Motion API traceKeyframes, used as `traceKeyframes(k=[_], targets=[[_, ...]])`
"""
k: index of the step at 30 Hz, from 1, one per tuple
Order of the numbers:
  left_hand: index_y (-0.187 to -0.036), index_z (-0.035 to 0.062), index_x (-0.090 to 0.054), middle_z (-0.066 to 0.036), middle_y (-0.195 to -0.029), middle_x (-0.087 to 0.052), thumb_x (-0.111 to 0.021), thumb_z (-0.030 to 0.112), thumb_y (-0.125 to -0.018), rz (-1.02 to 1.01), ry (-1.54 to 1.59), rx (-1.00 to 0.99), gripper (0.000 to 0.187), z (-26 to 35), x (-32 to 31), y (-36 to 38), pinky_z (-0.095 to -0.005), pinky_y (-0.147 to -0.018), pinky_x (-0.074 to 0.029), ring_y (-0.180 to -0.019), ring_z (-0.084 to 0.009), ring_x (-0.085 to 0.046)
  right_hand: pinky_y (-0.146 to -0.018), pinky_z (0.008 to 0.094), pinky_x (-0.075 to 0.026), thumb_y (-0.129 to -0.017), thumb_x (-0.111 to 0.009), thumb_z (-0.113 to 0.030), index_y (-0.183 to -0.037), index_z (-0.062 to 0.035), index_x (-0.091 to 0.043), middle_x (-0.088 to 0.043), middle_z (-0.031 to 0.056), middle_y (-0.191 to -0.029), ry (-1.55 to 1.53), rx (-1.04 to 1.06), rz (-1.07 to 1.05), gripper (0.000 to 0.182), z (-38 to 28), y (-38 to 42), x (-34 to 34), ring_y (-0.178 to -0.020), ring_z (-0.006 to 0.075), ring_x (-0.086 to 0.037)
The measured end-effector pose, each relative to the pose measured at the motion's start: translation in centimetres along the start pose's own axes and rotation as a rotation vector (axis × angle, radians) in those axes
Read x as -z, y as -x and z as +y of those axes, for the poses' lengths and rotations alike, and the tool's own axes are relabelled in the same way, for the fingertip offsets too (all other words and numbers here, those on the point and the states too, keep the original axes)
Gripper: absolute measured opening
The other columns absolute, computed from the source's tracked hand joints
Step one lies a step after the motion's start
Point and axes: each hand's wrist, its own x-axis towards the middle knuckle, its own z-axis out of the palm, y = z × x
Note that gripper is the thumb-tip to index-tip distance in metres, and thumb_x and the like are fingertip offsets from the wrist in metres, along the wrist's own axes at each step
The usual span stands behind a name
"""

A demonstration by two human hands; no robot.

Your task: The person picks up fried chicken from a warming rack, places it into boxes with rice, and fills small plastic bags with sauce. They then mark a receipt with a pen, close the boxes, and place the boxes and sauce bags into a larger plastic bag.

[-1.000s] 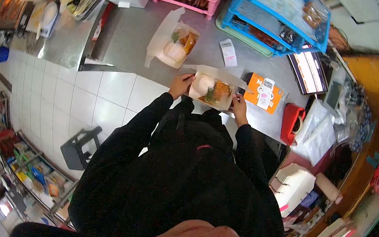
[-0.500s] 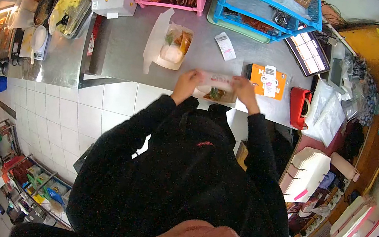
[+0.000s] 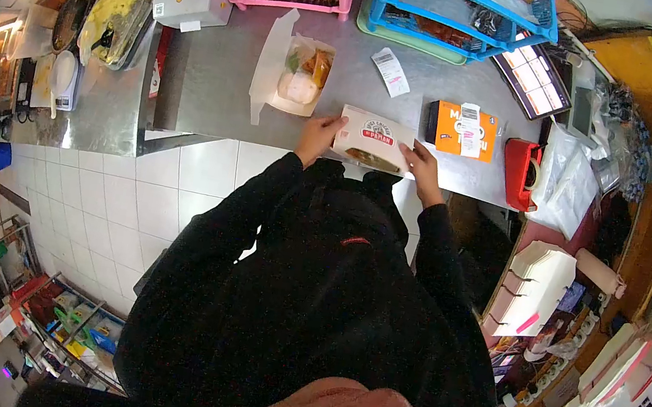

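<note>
Just above centre frame, left hand [image 3: 320, 140] and right hand [image 3: 422, 170] grasp the printed box [image 3: 368, 127] at either end; its front edge gapes, so uneven squeezing could spill the food [image 3: 373, 160]!

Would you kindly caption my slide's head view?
Left hand and right hand hold a printed white cardboard box near an open white box.

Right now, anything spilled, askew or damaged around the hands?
No spill or damage stands out on the counter. Mildly odd: the printed box between the left hand and right hand gapes on its near side, so it looks not fully closed. The paper slip beyond it lies slanted.
</note>
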Motion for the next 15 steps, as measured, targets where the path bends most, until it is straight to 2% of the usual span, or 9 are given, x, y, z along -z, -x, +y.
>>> traceKeyframes(k=[1,2,5,9,10,11,12,13,15], targets=[[-0.105,-0.0047,-0.063,-0.009,-0.086,-0.066,-0.065,0.034,-0.084,-0.035,0.079,0.106,0.044,0.3,0.5,-0.1,-0.0244,-0.068,-0.048,-0.077,-0.0105,-0.06,-0.082,0.0309,-0.045,-0.08,-0.068,-0.032,-0.128,0.0012,-0.047,-0.06,0.0099,-0.108,-0.092,-0.12,0.026,0.062,-0.9,0.6,0.1,-0.097,0.0193,-0.057],[-0.1,-0.0057,-0.064,-0.008,-0.084,-0.065,-0.064,0.036,-0.084,-0.036,0.081,0.118,0.045,0.6,0.7,-0.1,-0.0247,-0.064,-0.048,-0.074,-0.0098,-0.059,-0.082,0.0326,-0.044,-0.081,-0.064,-0.039,-0.124,0.0016,-0.05,-0.06,0.0081,-0.107,-0.056,-0.139,0.017,0.061,0.2,-0.2,0.8,-0.096,0.0196,-0.057],[-0.096,-0.0056,-0.063,-0.008,-0.084,-0.064,-0.063,0.038,-0.084,-0.024,0.09,0.152,0.045,1.5,1.0,-0.2,-0.0259,-0.063,-0.048,-0.073,-0.0103,-0.059,-0.083,0.0341,-0.043,-0.083,-0.06,-0.045,-0.123,-0.001,-0.052,-0.06,0.0055,-0.106,-0.061,-0.157,-0.047,0.06,0.0,-0.3,1.2,-0.095,0.0186,-0.056],[-0.095,-0.0024,-0.064,-0.006,-0.084,-0.062,-0.058,0.037,-0.086,-0.043,0.083,0.219,0.041,1.9,0.6,-0.4,-0.0253,-0.064,-0.047,-0.076,-0.0099,-0.058,-0.078,0.0339,-0.045,-0.084,-0.058,-0.039,-0.113,-0.0016,-0.057,-0.061,0.0104,-0.102,-0.105,-0.175,-0.015,0.047,2.2,-1.7,1.2,-0.091,0.0227,-0.057],[-0.096,-0.0017,-0.064,-0.009,-0.086,-0.063,-0.057,0.035,-0.087,-0.097,0.064,0.198,0.039,0.9,0.5,-0.8,-0.0289,-0.068,-0.048,-0.078,-0.015,-0.059,-0.077,0.0353,-0.045,-0.085,-0.055,-0.036,-0.107,-0.0007,-0.059,-0.061,0.0148,-0.099,0.089,0.02,-0.092,0.041,5.5,-3.3,1.9,-0.089,0.0266,-0.058],[-0.097,-0.001,-0.064,-0.012,-0.087,-0.064,-0.055,0.033,-0.088,-0.151,0.043,0.176,0.036,-0.2,0.5,-1.3,-0.0326,-0.072,-0.048,-0.08,-0.0201,-0.06,-0.076,0.0382,-0.045,-0.086,-0.051,-0.031,-0.099,0.001,-0.06,-0.061,0.0201,-0.095,0.282,0.104,-0.163,0.035,5.6,-3.8,1.8,-0.086,0.0327,-0.056],[-0.097,-0.001,-0.064,-0.012,-0.087,-0.064,-0.055,0.033,-0.088,-0.152,0.04,0.175,0.036,-2.0,0.6,-2.8,-0.0326,-0.072,-0.048,-0.08,-0.0201,-0.06,-0.076,0.0412,-0.044,-0.087,-0.048,-0.025,-0.091,0.0028,-0.061,-0.06,0.0253,-0.092,0.468,0.203,-0.22,0.031,5.6,-4.3,1.7,-0.083,0.0388,-0.055],[-0.098,-0.0007,-0.063,-0.016,-0.087,-0.063,-0.053,0.032,-0.089,-0.14,-0.19,-0.007,0.035,-4.2,0.7,-4.7,-0.0369,-0.075,-0.047,-0.081,-0.0269,-0.06,-0.076,0.0412,-0.044,-0.087,-0.048,-0.025,-0.091,0.0028,-0.061,-0.06,0.0253,-0.092,0.465,0.202,-0.219,0.031,5.4,-4.5,0.7,-0.083,0.0388,-0.055],[-0.099,-0.0004,-0.063,-0.02,-0.087,-0.063,-0.052,0.03,-0.089,-0.132,-0.419,-0.189,0.034,-4.8,0.3,-5.6,-0.0413,-0.079,-0.046,-0.082,-0.0337,-0.059,-0.074,0.0452,-0.045,-0.092,-0.044,-0.028,-0.096,0.0043,-0.062,-0.057,0.0209,-0.085,0.81,0.336,0.28,0.037,5.3,-4.7,-1.8,-0.084,0.0367,-0.055]])
